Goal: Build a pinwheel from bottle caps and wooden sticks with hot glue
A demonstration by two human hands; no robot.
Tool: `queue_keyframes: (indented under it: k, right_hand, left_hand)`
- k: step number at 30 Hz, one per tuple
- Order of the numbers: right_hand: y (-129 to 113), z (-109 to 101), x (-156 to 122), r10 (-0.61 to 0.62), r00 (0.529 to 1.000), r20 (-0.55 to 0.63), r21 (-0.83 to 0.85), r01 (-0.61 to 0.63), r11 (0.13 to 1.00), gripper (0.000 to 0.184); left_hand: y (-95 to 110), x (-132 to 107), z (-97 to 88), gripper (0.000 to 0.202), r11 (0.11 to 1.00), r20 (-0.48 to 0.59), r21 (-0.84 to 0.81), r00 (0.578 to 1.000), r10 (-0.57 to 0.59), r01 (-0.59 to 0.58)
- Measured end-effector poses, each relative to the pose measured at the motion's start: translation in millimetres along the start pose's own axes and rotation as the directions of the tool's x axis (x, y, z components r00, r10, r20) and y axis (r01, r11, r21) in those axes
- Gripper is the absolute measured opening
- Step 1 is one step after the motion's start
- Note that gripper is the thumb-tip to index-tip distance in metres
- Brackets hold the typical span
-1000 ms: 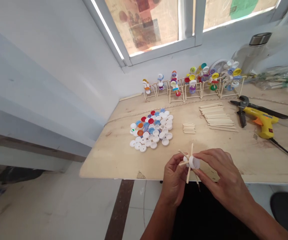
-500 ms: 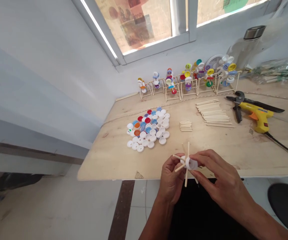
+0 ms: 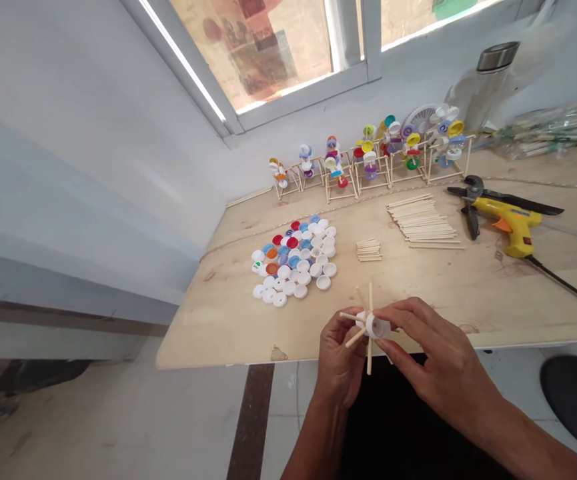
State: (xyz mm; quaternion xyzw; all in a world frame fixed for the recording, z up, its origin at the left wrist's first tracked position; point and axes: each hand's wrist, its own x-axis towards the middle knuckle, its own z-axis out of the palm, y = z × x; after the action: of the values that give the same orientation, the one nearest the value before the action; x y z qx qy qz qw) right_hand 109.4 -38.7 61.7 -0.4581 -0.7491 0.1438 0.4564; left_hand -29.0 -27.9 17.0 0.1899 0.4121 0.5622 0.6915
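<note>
Over the table's near edge I hold a small wheel (image 3: 368,325) made of wooden sticks stuck out from white bottle caps. My left hand (image 3: 339,363) grips it from the left, fingers closed on its hub and sticks. My right hand (image 3: 435,357) pinches the white cap (image 3: 379,327) on the wheel's right side. A heap of loose bottle caps (image 3: 294,262), mostly white with some red, blue and orange, lies on the wooden table (image 3: 468,293) just beyond my hands.
A small bundle of short sticks (image 3: 369,249) and a row of longer sticks (image 3: 422,222) lie mid-table. A yellow glue gun (image 3: 514,225) and black pliers (image 3: 473,200) rest at the right. Several finished cap wheels on stick frames (image 3: 368,160) line the wall under the window. A steel-lidded bottle (image 3: 478,83) stands behind.
The view has shifted a little, so the table things sit further left and up. Both hands keep their grip on the stick wheel, which has turned slightly.
</note>
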Motion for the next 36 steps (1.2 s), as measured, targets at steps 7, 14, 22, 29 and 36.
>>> queue_keyframes:
  k: [7,14,22,29,36]
  right_hand:
    - [1,2,-2,0.002,1.0,0.008,0.005,-0.002,1.0,0.023]
    - [7,11,-1,0.039,0.999,-0.009,-0.006,-0.039,0.999,0.019]
    - [16,15,2,-0.01,1.0,0.016,-0.11,0.011,0.994,0.018]
    - [15,11,1,0.041,0.997,0.069,-0.026,-0.039,0.999,0.022]
    - [21,6,1,0.123,0.977,0.176,0.082,-0.139,0.987,0.023]
  left_hand:
    - [-1,3,-3.3,0.027,0.999,0.004,0.021,1.0,0.029,-0.029]
    - [-4,5,-3.3,0.024,1.0,0.061,-0.016,0.998,0.013,-0.012]
    - [-9,8,-6.0,0.024,0.993,0.081,-0.109,0.996,-0.038,0.047]
    - [-6,7,-9.5,0.024,0.993,0.132,-0.098,0.99,-0.046,0.06]
    - [-2,6,-6.1,0.032,1.0,0.039,0.02,0.999,0.021,-0.022]
